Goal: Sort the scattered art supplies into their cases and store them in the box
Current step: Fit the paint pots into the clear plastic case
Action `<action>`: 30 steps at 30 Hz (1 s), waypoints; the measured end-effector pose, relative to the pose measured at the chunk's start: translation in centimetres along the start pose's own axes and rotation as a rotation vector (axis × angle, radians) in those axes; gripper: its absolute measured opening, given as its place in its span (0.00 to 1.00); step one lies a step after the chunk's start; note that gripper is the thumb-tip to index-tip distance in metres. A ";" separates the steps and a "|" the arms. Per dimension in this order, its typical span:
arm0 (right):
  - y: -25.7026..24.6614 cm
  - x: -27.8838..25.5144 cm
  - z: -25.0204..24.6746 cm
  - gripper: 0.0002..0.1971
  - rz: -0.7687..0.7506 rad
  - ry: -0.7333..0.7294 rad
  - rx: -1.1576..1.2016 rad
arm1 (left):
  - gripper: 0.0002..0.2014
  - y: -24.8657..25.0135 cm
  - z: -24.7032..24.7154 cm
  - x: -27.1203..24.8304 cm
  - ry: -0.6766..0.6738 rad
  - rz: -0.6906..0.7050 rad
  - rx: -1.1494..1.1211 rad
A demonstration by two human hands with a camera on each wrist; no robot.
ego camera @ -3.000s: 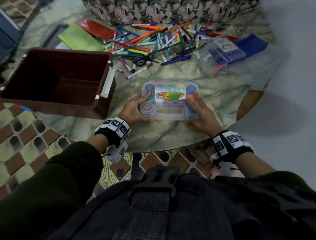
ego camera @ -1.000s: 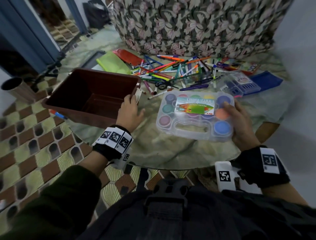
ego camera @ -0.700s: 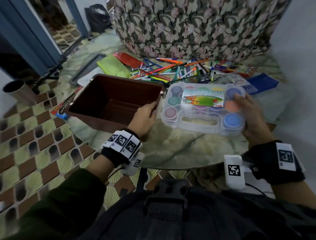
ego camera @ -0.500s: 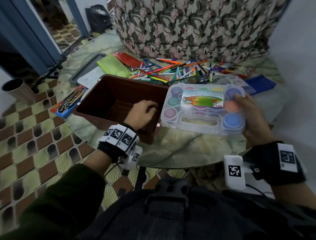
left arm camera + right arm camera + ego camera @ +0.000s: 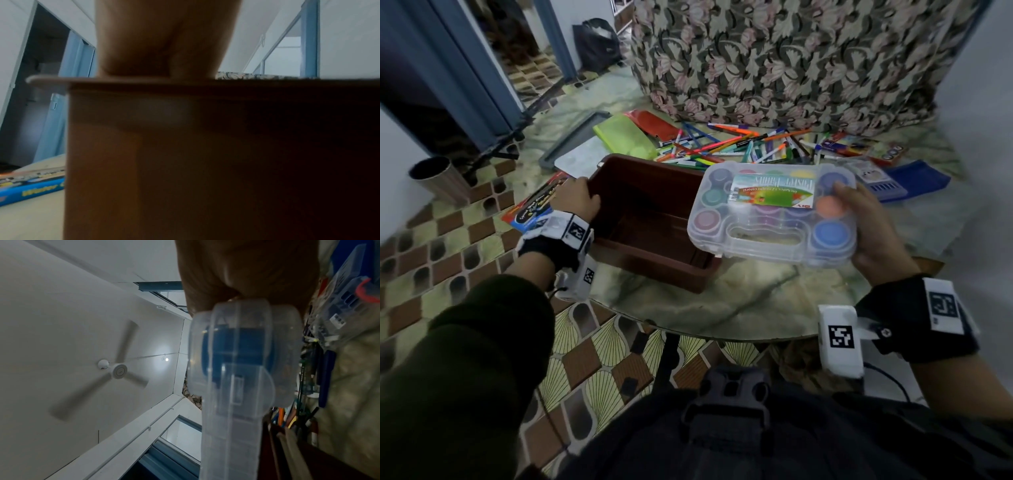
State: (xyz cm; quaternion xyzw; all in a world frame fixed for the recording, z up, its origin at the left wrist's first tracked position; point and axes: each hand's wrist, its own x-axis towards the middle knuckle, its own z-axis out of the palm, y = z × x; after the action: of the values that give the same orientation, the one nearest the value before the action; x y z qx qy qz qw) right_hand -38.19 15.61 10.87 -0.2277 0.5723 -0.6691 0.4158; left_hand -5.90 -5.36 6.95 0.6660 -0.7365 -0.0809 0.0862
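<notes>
One clear plastic paint case (image 5: 770, 214) of coloured pots, pinched at its right end by right hand (image 5: 873, 229), above empty brown plastic box (image 5: 647, 219) near tabletop (image 5: 739, 301) front edge; left hand (image 5: 577, 200) curled over box rim. Loose markers (image 5: 732, 147) unsorted toward far edge.

Marbled table (image 5: 739, 301) bears brown box (image 5: 650, 253), scattered markers (image 5: 739, 147), green pouch (image 5: 625, 137)
</notes>
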 end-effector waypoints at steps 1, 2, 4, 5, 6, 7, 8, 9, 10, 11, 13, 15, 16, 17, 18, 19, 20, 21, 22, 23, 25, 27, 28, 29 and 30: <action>0.0 0.1 0.2 0.20 0.000 -0.002 -0.013 | 0.17 0.2 0.2 -0.4 0.017 0.009 -0.036; 0.0 0.2 0.4 0.19 0.001 -0.002 -0.024 | 0.16 0.4 0.5 -0.8 0.033 0.021 -0.076; 0.2 0.4 0.8 0.13 0.005 -0.007 -0.041 | 0.15 1.0 1.1 -2.0 0.066 0.046 -0.158; 0.3 0.6 1.0 0.09 0.007 -0.015 -0.051 | 0.14 1.3 1.3 -2.5 0.076 0.066 -0.200; 0.4 0.7 1.1 0.07 0.008 -0.019 -0.065 | 0.14 1.7 1.6 -3.1 0.078 0.087 -0.242; 0.7 1.0 1.2 0.07 0.007 -0.015 -0.080 | 0.13 2.1 1.8 -3.6 0.072 0.106 -0.275; 0.9 1.2 1.2 0.08 0.007 -0.007 -0.096 | 0.13 2.5 2.0 -4.2 0.064 0.124 -0.296; 1.3 1.4 1.2 0.09 0.009 0.002 -0.108 | 0.13 2.9 2.1 -4.7 0.056 0.142 -0.311; 1.6 1.6 1.3 0.10 0.015 0.012 -0.117 | 0.13 3.3 2.3 -5.2 0.049 0.161 -0.327; 2.0 1.8 1.3 0.12 0.020 0.022 -0.126 | 0.13 3.7 2.5 -5.6 0.042 0.178 -0.345; 2.9 2.1 1.4 0.15 0.018 0.040 -0.151 | 0.13 4.6 2.9 -6.5 0.031 0.202 -0.378; 3.7 2.3 1.5 0.16 0.019 0.060 -0.175 | 0.12 5.3 3.3 -7.4 0.026 0.216 -0.407; 4.1 2.5 1.5 0.18 0.032 0.072 -0.185 | 0.12 5.6 3.5 -7.8 0.023 0.224 -0.427; 4.5 2.7 1.6 0.19 0.051 0.081 -0.192 | 0.12 5.9 3.7 -8.1 0.022 0.232 -0.449; 4.9 2.9 1.6 0.20 0.072 0.085 -0.201 | 0.12 6.1 3.8 -8.4 0.025 0.241 -0.467; 5.3 3.1 1.7 0.21 0.096 0.091 -0.212 | 0.12 6.3 3.9 -8.6 0.030 0.248 -0.479; 5.7 3.2 1.9 0.22 0.124 0.103 -0.232 | 0.11 6.5 4.0 -8.7 0.034 0.253 -0.488; 6.0 3.2 2.1 0.23 0.150 0.122 -0.257 | 0.11 6.6 4.1 -8.7 0.033 0.257 -0.494; 6.3 3.3 2.3 0.24 0.172 0.140 -0.279 | 0.11 6.6 4.2 -8.7 0.030 0.260 -0.497; 6.5 3.4 2.4 0.25 0.184 0.157 -0.289 | 0.11 6.6 4.2 -8.7 0.028 0.263 -0.500; 6.8 3.6 2.5 0.26 0.207 0.176 -0.294 | 0.11 6.6 4.3 -8.5 0.029 0.270 -0.503; 6.9 3.8 2.3 0.25 0.227 0.166 -0.284 | 0.11 6.6 4.4 -8.5 0.031 0.277 -0.496; 6.9 3.8 2.2 0.25 0.238 0.155 -0.275 | 0.11 6.5 4.4 -8.5 0.033 0.276 -0.497; 6.9 3.9 2.1 0.26 0.252 0.143 -0.264 | 0.11 6.5 4.5 -8.5 0.034 0.272 -0.499; 6.8 3.9 2.0 0.27 0.279 0.124 -0.266 | 0.11 6.6 4.5 -8.5 0.037 0.268 -0.498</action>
State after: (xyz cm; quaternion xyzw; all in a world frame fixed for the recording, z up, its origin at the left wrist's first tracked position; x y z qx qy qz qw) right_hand -36.76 11.33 4.15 -0.1573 0.7060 -0.5363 0.4349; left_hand -12.48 3.80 3.92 0.5224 -0.7738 -0.2351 0.2704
